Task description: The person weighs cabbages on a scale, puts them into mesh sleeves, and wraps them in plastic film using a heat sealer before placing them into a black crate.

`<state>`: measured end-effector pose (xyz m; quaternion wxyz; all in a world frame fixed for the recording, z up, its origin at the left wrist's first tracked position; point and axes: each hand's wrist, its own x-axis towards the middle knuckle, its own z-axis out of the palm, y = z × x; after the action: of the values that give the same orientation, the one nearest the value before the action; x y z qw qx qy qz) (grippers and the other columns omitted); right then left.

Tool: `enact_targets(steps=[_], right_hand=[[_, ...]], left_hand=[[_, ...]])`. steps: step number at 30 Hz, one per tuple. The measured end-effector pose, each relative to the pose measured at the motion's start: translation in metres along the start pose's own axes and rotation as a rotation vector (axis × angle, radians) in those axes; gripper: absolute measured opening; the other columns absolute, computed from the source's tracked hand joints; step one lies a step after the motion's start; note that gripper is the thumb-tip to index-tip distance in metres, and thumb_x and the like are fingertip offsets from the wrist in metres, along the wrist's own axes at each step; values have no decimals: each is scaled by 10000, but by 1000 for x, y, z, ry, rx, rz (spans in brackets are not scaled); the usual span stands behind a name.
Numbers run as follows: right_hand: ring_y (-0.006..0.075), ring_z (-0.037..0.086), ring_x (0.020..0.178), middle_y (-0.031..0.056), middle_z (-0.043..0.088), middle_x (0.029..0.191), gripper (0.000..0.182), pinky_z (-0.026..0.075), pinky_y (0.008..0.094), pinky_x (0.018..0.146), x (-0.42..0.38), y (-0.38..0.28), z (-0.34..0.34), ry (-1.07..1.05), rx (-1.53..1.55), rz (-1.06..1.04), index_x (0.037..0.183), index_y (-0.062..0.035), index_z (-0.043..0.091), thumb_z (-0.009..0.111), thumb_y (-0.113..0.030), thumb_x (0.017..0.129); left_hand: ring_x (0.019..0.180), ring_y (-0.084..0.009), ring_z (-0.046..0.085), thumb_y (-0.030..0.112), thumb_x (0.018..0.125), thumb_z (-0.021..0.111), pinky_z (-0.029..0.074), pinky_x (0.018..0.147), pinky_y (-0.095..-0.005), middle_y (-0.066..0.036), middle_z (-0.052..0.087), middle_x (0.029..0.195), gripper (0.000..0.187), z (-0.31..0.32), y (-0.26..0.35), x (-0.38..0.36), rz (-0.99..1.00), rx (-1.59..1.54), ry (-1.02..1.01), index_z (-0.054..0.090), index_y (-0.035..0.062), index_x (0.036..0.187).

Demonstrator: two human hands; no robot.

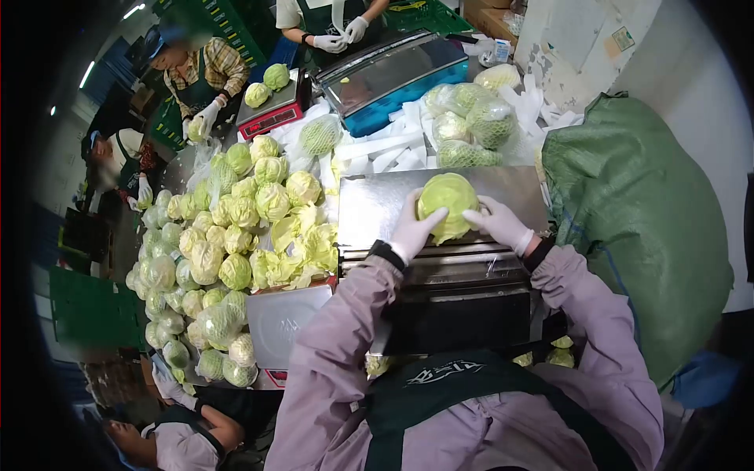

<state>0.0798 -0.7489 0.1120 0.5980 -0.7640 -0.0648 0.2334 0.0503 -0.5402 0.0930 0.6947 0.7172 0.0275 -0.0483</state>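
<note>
We wear a pale mauve jacket with long, loose, creased sleeves that end in dark cuffs at the wrists. Over it hangs a dark green apron with broad straps and a light logo printed across the chest. Thin white gloves cover our left hand (414, 229) and our right hand (503, 224), fitting snugly down to the fingers (434, 216).

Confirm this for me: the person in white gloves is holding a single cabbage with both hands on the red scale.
Not quite. Both gloved hands, left hand and right hand, do hold one cabbage, but it rests on the steel machine plate, not the red scale, as the head view shows.
</note>
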Motion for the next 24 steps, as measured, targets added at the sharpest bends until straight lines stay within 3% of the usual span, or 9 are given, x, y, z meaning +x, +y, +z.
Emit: enact_targets(steps=[5,6,8,9,12,18,20,21,24], right_hand=[[132,593,810,36,640,897,340,475,267,747,-30,3,-34,-85,-218,12,1146,-66,625,635,-277,879],[132,593,810,36,640,897,340,475,267,747,-40,-1,-42,-81,-205,12,1146,-66,625,635,-277,879],[210,601,866,49,635,909,248,482,319,774,-59,-3,-53,-179,-665,-442,1103,-143,662,609,-172,863],[262,579,912,46,623,954,301,479,365,778,-61,0,-54,-252,-838,-586,1084,-199,671,601,-98,809],[231,544,995,12,599,1068,408,454,361,817,-59,24,-54,-463,-1173,-702,1110,-218,657,615,-53,740],[257,568,950,63,613,966,177,468,365,786,-59,50,-40,-321,-965,-766,955,-121,641,626,-100,780],[306,581,875,112,618,893,75,466,386,768,-77,58,-35,-101,-562,-345,878,-49,598,609,-91,817],[318,599,808,137,619,845,76,473,379,737,-89,47,-33,-94,-518,-321,834,-17,560,588,-86,849],[244,660,779,105,673,827,107,509,345,691,-123,12,-33,-324,-482,-201,844,-38,598,548,-123,885]], left_hand=[[1181,-262,502,364,882,634,433,959,-356,-234,479,1287,756,-51,23,-42,-211,216,-48,224,66,1444],[1159,-290,516,294,887,628,427,969,-384,-190,471,1312,623,-71,19,-50,-87,389,-114,343,105,1407],[1144,-307,516,171,835,618,423,965,-419,-121,466,1338,542,-102,21,-63,140,980,-307,458,204,1351],[1144,-307,516,171,835,618,423,965,-419,-121,466,1338,542,-108,18,-65,138,981,-315,458,204,1351],[1140,-270,506,164,730,637,435,919,-446,-45,480,1328,582,-114,-6,-62,670,1445,-647,525,347,1272],[1025,-257,563,161,799,614,466,835,-395,-50,601,1145,298,-97,-32,-53,765,1186,-598,628,186,1095],[881,-302,604,180,857,602,485,746,-376,-104,642,946,146,-96,-34,-72,386,808,-395,635,91,968],[764,-350,605,184,898,577,492,688,-373,-157,624,834,148,-96,-18,-90,308,823,-321,621,47,933],[748,-245,634,147,898,540,499,678,-341,-130,628,780,118,-106,37,-122,-83,857,-566,595,44,884]])
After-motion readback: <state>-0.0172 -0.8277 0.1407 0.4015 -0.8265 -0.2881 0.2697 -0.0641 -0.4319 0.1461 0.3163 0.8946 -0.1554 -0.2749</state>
